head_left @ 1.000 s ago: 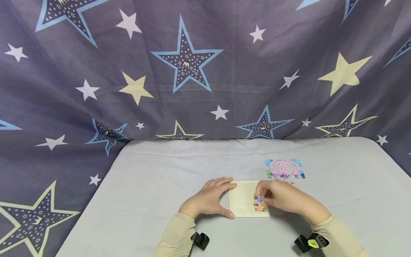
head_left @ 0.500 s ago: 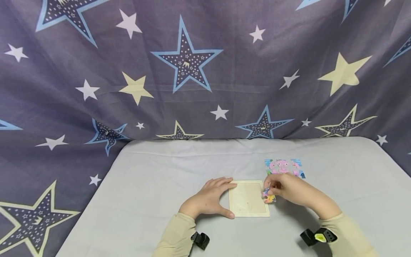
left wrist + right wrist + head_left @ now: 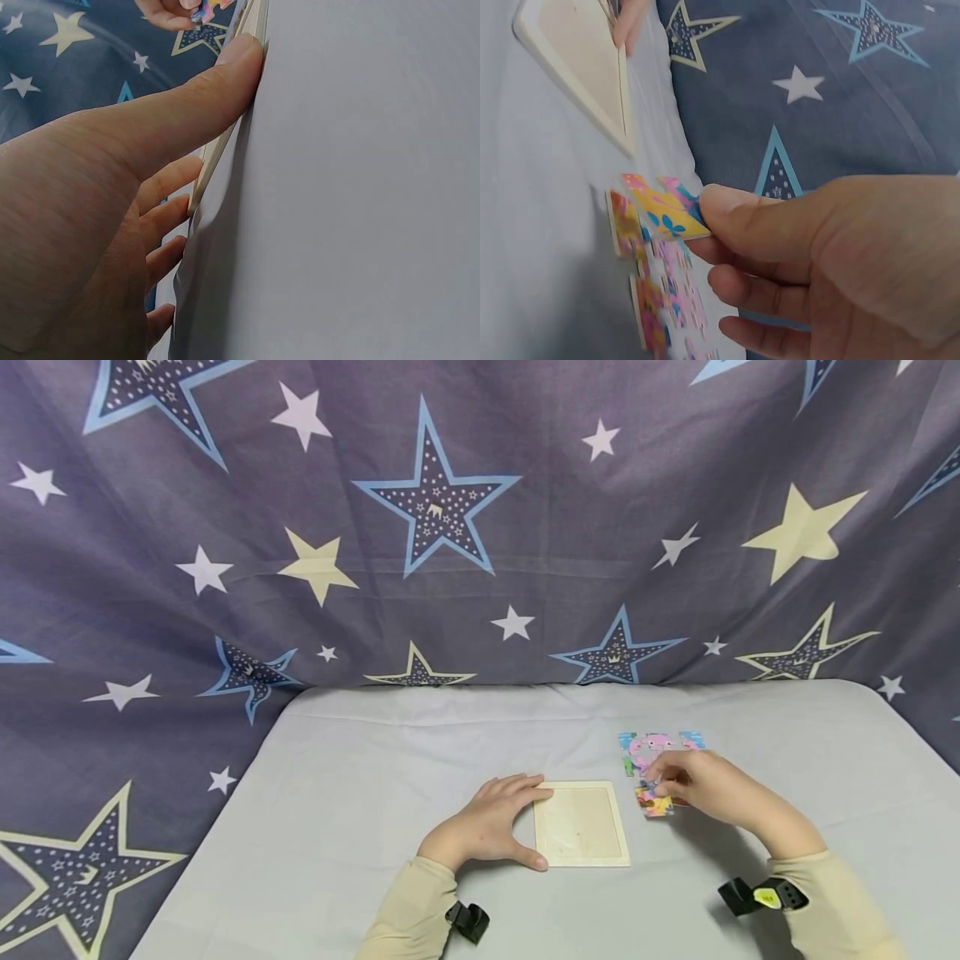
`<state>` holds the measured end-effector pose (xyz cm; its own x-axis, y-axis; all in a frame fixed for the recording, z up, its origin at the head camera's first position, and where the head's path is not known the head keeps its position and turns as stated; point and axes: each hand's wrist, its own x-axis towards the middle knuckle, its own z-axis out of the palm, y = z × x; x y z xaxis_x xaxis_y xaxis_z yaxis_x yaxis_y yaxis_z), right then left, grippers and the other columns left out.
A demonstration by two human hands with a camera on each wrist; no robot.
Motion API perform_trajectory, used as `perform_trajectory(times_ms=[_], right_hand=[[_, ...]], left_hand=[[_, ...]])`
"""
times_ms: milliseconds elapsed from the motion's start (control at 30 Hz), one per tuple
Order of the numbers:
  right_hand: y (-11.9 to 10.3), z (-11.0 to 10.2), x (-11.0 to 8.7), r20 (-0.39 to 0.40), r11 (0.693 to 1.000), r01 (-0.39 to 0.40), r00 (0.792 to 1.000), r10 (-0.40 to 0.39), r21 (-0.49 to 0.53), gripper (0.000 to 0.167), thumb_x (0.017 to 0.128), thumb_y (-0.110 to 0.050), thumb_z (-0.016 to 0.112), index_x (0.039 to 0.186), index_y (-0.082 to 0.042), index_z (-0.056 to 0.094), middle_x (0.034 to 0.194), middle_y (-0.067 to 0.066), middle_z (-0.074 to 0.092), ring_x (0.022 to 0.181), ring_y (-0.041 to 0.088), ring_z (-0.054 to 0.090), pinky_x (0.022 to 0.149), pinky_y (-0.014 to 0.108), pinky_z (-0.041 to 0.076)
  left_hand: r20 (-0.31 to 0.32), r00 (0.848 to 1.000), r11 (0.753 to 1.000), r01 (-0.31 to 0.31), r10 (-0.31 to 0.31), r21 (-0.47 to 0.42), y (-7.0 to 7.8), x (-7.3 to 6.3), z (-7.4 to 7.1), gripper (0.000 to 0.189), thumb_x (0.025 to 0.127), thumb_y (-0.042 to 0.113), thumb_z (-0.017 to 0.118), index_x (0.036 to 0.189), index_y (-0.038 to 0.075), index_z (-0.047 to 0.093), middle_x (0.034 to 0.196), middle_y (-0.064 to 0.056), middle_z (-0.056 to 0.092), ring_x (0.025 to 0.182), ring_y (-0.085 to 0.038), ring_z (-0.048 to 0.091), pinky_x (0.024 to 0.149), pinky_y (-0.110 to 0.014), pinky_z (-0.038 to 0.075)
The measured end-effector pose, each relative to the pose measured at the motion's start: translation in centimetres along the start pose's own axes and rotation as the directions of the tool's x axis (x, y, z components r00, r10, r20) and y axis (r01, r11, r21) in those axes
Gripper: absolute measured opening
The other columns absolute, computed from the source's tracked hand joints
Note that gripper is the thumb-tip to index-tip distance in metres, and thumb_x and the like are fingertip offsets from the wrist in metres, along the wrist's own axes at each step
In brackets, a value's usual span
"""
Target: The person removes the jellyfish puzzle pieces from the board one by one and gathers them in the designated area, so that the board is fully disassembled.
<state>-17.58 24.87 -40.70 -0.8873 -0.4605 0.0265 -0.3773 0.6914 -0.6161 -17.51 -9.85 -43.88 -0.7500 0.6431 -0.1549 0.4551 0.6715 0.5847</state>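
Note:
My left hand spreads along the left side of a shallow pale wooden puzzle tray. Its thumb and forefinger rest at the tray's left corners, and in the left wrist view the thumb lies against the tray's edge. To the right of the tray, my right hand pinches a puzzle piece between thumb and fingers. That piece is yellow and pink with a blue flower, and it is tilted above other puzzle pieces. The right hand partly covers the pieces behind it in the head view.
Several pink and blue puzzle pieces lie on the grey-white cloth, beyond and right of the tray. A dark curtain with stars hangs behind the table. Each wrist carries a small black camera.
My right hand has moved from over the tray's right side to the right and away from me, carrying the puzzle piece to the other pieces. The left hand and tray have stayed put.

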Motion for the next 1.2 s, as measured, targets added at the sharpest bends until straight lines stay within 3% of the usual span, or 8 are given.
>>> perform_trajectory(times_ms=[200, 500, 833, 1200], right_hand=[[1.2, -1.2, -0.5, -0.014, 0.997, -0.056, 0.998, 0.056, -0.051, 0.003, 0.101, 0.004, 0.074, 0.103, 0.002, 0.074, 0.087, -0.002, 0.07, 0.073, 0.014, 0.062, 0.065, 0.031, 0.053], [3.3, -2.4, -1.3, -0.07, 0.994, -0.052, 0.997, 0.045, -0.1, 0.017, 0.098, 0.012, 0.072, 0.095, -0.005, 0.071, 0.09, 0.001, 0.072, 0.08, 0.016, 0.063, 0.068, 0.033, 0.056], [5.3, -2.9, -1.7, -0.048, 0.989, -0.104, 0.994, 0.1, -0.103, 0.012, 0.099, 0.011, 0.071, 0.096, -0.001, 0.071, 0.089, 0.004, 0.071, 0.08, 0.017, 0.063, 0.068, 0.033, 0.056], [5.7, -2.7, -1.8, -0.013, 0.982, -0.163, 0.987, 0.163, -0.097, 0.003, 0.1, 0.005, 0.074, 0.099, 0.005, 0.071, 0.087, 0.004, 0.07, 0.079, 0.018, 0.061, 0.068, 0.037, 0.054]], left_hand=[[0.003, 1.0, 1.0, 0.009, -0.009, 0.0, 0.0, -0.1, 0.0, 0.096, 0.082, 0.037, 0.098, 0.164, 0.013, 0.053, 0.176, -0.009, 0.039, 0.165, -0.035, 0.028, 0.137, -0.055, 0.014], [0.005, 1.0, 1.0, 0.007, -0.007, -0.002, 0.1, -0.1, 0.0, 0.096, 0.082, 0.037, 0.098, 0.163, 0.012, 0.054, 0.176, -0.009, 0.039, 0.165, -0.035, 0.028, 0.137, -0.054, 0.015], [0.0, 1.0, 1.0, 0.007, -0.007, 0.001, 0.1, -0.1, 0.0, 0.097, 0.082, 0.037, 0.098, 0.164, 0.013, 0.053, 0.176, -0.009, 0.039, 0.165, -0.035, 0.028, 0.137, -0.056, 0.014], [0.002, 1.0, 1.0, 0.011, -0.011, -0.01, 0.1, -0.1, 0.0, 0.096, 0.082, 0.037, 0.098, 0.164, 0.013, 0.053, 0.177, -0.009, 0.038, 0.165, -0.035, 0.028, 0.137, -0.055, 0.014]])
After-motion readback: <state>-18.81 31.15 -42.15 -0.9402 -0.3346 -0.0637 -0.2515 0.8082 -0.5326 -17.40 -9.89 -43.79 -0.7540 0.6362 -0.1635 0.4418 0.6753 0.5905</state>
